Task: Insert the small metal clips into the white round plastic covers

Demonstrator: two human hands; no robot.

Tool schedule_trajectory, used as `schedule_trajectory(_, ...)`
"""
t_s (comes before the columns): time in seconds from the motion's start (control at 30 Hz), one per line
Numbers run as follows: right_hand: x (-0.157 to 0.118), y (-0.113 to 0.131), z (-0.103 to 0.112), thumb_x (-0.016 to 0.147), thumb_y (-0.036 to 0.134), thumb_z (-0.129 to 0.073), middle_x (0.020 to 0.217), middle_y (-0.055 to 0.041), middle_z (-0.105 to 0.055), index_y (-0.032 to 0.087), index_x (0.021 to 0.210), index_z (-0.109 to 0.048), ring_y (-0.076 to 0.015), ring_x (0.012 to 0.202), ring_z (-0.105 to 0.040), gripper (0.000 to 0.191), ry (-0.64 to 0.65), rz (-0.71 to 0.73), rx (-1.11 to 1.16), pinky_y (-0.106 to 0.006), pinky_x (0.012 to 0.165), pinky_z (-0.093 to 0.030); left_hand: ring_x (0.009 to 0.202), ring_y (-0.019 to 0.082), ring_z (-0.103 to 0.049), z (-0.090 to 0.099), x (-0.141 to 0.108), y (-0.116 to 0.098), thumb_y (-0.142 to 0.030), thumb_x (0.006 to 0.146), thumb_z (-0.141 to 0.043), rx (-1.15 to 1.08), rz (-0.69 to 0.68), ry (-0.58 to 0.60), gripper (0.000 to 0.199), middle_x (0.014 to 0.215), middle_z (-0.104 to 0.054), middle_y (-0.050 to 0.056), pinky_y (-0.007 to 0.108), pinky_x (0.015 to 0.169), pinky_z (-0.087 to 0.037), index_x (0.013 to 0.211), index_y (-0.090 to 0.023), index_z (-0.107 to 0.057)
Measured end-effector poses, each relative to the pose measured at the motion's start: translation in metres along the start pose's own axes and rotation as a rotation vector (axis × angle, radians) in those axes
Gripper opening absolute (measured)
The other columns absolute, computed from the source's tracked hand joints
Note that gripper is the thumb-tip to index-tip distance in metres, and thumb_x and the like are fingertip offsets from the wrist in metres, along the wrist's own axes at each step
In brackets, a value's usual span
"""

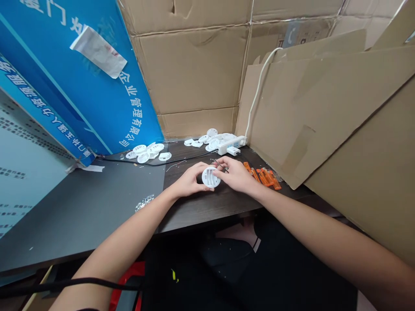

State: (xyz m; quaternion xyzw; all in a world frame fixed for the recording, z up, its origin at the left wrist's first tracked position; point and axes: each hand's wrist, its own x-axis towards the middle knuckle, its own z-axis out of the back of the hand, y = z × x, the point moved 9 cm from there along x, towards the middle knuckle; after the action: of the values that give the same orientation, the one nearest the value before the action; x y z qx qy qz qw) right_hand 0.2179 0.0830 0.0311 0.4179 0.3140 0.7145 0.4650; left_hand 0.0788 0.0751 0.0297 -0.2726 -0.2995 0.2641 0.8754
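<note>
A round white plastic cover (pixel 209 178) with slots in its face is tilted toward me above the dark table. My left hand (pixel 191 179) is closed around its left side, thumb below and fingers behind. My right hand (pixel 238 173) is closed at its upper right, the thumb touching the cover's edge. A thin metal piece (pixel 219 164) sticks out from the fingers of my right hand; its exact kind is too small to tell. Orange strips (pixel 264 176) lie on the table just right of my right hand.
White round plastic parts (pixel 152 150) lie at the back left, and more (pixel 212 139) beside a white power strip (pixel 231 144). Small shiny metal pieces (pixel 144 202) lie near my left forearm. A black cable (pixel 129 161) crosses the back. Cardboard panels (pixel 311 103) stand at the right.
</note>
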Motion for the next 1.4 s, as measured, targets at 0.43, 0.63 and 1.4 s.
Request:
schedule_trajectory(0.43,-0.005,0.004,-0.008,0.091,0.032,-0.066,0.096,-0.0052,-0.075,0.019,0.096,-0.07,-0.0185,0.085,-0.066,0.015,0.036,0.241,-0.328,-0.029,0.077,-0.047,0.074,0.014,-0.064,0.017,-0.013,0.011,-0.033,0.086,-0.071,0.034,0.176,-0.21,0.026,0.088,-0.071,0.002,0.028,0.072,-0.052,0.105,-0.018,-0.063)
schedule_trajectory(0.63,-0.009,0.01,-0.015,0.096,0.028,-0.06,0.108,-0.0082,-0.076,0.019,0.111,-0.073,-0.0204,0.099,-0.069,0.022,0.116,0.368,-0.396,-0.033,0.09,-0.05,0.077,0.014,-0.064,0.016,-0.013,0.0,-0.027,0.088,-0.067,0.204,0.059,-0.178,0.017,0.089,-0.072,0.003,0.027,0.076,-0.052,0.103,-0.019,-0.07)
schedule_trajectory(1.4,-0.001,0.014,-0.017,0.094,0.039,-0.064,0.123,-0.0124,-0.065,0.017,0.126,-0.061,-0.0228,0.106,-0.065,0.039,0.113,0.201,-0.391,-0.037,0.092,-0.05,0.08,0.02,-0.067,0.063,-0.006,0.05,-0.037,0.088,-0.06,0.327,0.45,-0.191,0.021,0.09,-0.074,0.006,0.03,0.075,-0.05,0.094,-0.018,-0.069)
